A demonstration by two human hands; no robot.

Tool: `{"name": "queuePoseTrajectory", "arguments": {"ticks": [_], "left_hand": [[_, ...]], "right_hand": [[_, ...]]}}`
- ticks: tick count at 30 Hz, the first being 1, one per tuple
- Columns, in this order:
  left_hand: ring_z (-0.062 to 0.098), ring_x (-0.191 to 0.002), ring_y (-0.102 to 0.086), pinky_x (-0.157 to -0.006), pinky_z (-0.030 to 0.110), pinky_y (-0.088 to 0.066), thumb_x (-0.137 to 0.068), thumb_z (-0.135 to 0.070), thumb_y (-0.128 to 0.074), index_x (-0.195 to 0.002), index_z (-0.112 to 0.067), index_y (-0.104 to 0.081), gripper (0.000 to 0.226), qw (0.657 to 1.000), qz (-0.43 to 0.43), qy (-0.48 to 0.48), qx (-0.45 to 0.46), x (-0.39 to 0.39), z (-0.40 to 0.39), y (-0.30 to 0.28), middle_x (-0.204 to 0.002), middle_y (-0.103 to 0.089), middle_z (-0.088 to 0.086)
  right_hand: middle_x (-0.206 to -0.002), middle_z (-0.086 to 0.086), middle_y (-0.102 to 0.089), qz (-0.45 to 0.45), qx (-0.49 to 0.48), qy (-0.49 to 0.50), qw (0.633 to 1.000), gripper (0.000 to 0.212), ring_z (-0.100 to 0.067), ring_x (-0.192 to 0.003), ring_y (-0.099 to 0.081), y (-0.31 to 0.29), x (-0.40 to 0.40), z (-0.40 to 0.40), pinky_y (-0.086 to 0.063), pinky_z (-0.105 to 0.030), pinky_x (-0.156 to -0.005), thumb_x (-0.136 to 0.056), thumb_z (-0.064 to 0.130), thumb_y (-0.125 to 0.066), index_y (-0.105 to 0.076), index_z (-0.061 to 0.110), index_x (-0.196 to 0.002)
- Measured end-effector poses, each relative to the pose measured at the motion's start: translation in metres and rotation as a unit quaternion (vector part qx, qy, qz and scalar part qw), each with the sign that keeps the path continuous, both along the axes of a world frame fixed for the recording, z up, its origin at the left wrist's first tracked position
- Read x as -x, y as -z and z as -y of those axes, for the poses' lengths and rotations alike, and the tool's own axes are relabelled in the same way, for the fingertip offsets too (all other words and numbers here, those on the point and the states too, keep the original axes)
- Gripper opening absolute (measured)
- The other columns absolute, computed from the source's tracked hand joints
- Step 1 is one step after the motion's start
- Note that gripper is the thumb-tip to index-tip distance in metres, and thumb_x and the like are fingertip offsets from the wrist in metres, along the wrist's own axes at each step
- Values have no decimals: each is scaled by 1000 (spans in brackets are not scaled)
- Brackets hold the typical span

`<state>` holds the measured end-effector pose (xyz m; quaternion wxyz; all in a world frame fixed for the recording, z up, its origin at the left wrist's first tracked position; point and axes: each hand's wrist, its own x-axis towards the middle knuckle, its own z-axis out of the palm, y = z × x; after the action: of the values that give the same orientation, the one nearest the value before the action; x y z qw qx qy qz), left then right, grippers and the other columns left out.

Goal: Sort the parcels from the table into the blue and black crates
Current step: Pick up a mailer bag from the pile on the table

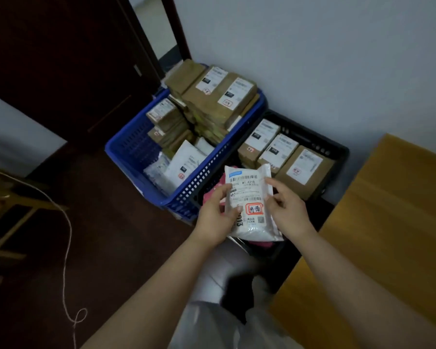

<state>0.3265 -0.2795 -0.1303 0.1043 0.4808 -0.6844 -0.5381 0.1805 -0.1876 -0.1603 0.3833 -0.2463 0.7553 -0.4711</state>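
White parcel (249, 205) pinched between both hands (215, 217).

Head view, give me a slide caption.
Both hands hold a white parcel above the black crate.

The blue crate (134, 147) is stacked above its rim at the far end; the black crate (337, 152) holds boxes (282, 154) at its far end only.
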Motion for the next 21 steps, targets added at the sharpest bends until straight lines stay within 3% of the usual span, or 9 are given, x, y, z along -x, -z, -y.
{"name": "queuePoseTrajectory", "arguments": {"ticks": [2,5,11,14,17,21], "left_hand": [[14,-106,-61,-84,31,-57,-91,-10,-64,-137,-22,-48,50,1000,11,7,-9,2,24,3,-131,-55,0],[13,-105,-61,-84,28,-56,-92,-11,-65,-136,-24,-49,49,999,28,24,-25,4,62,12,-124,-59,-3],[15,-113,-60,-90,29,-54,-91,-11,-65,-139,-19,-47,51,995,29,62,-75,-1,142,45,-128,-58,-3],[17,-111,-61,-93,36,-54,-90,-13,-66,-139,-18,-46,53,990,40,106,-83,-13,196,58,-126,-60,-2],[22,-111,-62,-93,45,-53,-88,-15,-68,-137,-19,-49,53,986,48,145,-67,-37,268,60,-127,-59,1],[15,-115,-56,-95,38,-52,-91,-14,-65,-141,-23,-46,54,981,96,167,-35,-83,364,49,-132,-50,-7]], "right_hand": [[-114,-2,-67,14,-4,4,1000,39,-15,-101,-65,9,-2,19,-55,-41,-91,-97,22,-54,-52,36,-134],[-120,-3,-65,38,-20,21,999,41,-16,-105,-64,20,-5,47,-54,-43,-92,-97,21,-55,-51,35,-135],[-117,3,-62,30,-62,44,997,41,0,-91,-58,37,-13,115,-49,-23,-78,-97,15,-54,-53,30,-135],[-114,2,-66,26,-85,91,992,36,-10,-92,-64,47,-34,162,-53,-31,-82,-96,20,-53,-56,31,-131],[-108,1,-68,23,-97,113,989,35,-12,-89,-66,59,-67,224,-52,-30,-79,-96,18,-54,-56,29,-129],[-106,0,-66,52,-112,80,989,40,-16,-92,-64,71,-120,321,-55,-39,-87,-96,17,-53,-53,30,-134]]}}
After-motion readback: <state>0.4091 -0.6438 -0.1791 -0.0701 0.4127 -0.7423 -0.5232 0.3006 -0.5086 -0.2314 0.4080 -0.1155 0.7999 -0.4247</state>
